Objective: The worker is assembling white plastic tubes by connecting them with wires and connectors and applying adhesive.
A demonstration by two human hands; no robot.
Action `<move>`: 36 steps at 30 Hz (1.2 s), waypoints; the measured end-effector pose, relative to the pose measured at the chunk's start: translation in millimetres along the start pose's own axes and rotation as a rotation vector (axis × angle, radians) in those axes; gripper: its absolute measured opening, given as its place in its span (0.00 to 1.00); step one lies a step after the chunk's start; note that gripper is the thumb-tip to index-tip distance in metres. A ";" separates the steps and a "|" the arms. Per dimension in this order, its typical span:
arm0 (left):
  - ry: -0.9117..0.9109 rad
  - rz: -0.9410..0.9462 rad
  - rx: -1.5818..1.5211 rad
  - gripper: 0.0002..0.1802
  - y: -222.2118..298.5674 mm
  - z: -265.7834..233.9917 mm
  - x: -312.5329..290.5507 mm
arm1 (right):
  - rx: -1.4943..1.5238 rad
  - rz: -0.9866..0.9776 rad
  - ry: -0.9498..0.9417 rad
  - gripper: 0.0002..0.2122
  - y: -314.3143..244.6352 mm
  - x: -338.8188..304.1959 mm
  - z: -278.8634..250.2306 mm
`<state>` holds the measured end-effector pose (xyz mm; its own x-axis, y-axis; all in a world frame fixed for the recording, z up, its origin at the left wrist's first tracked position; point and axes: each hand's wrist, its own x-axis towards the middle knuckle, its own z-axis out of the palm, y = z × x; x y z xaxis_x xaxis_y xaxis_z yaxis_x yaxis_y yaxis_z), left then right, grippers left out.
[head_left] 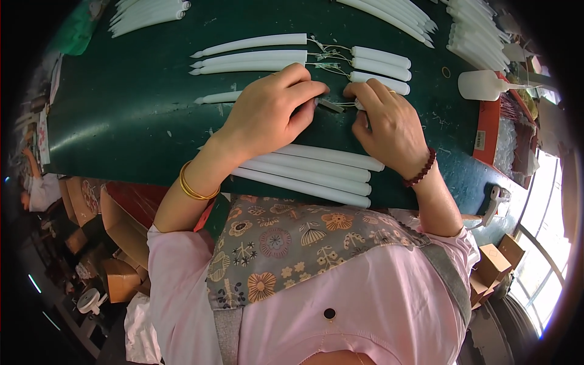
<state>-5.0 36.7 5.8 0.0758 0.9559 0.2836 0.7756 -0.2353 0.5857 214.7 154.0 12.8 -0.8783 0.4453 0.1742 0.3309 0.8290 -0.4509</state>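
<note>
My left hand (274, 112) is closed, thumb and fingertips pinched at a small grey strip-like piece (330, 107) with thin wires. A white taper LED candle (218, 97) lies partly hidden under this hand, its pointed tip to the left. My right hand (389, 121) is closed too, its fingers curled around a short white tube (359, 105), mostly hidden, where the wires (345, 104) enter. Just beyond, several candle bodies (254, 42) lie in a row, wired to short white tubes (381, 58) on their right. Nearer me, several long white candles (316, 173) lie side by side.
The dark green table (121, 121) carries more white candles (389, 18) along its far side. At the right stand a white squeeze bottle (480, 85), a red box (491, 131) and a white handled tool (496, 201). Cardboard boxes (121, 277) sit below left.
</note>
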 end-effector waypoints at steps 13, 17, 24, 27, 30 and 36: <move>0.104 0.076 -0.024 0.12 10.1 -2.9 0.4 | 0.484 0.292 -0.026 0.07 -7.9 -3.0 -1.0; 0.189 -0.042 -0.104 0.21 10.9 -5.7 -8.3 | 0.686 0.369 -0.094 0.05 -4.2 -2.2 -7.4; 0.118 0.056 0.193 0.18 21.6 -7.5 -17.8 | 0.825 0.363 -0.261 0.05 -6.1 -0.6 -11.7; 0.072 0.054 0.242 0.17 20.9 -5.8 -16.6 | 0.823 0.339 -0.252 0.06 -10.4 -1.9 -10.3; 0.058 0.199 0.145 0.19 25.1 -0.2 -12.7 | 0.873 0.323 -0.311 0.08 -12.4 0.0 -8.4; 0.140 0.089 0.070 0.15 33.2 1.6 -11.5 | 1.099 0.134 -0.377 0.20 -1.6 1.2 -8.8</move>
<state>20.9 18.2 20.8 0.0615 0.8968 0.4381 0.8119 -0.3002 0.5007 216.2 156.3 21.4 -0.9667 0.2259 -0.1199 0.1143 -0.0380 -0.9927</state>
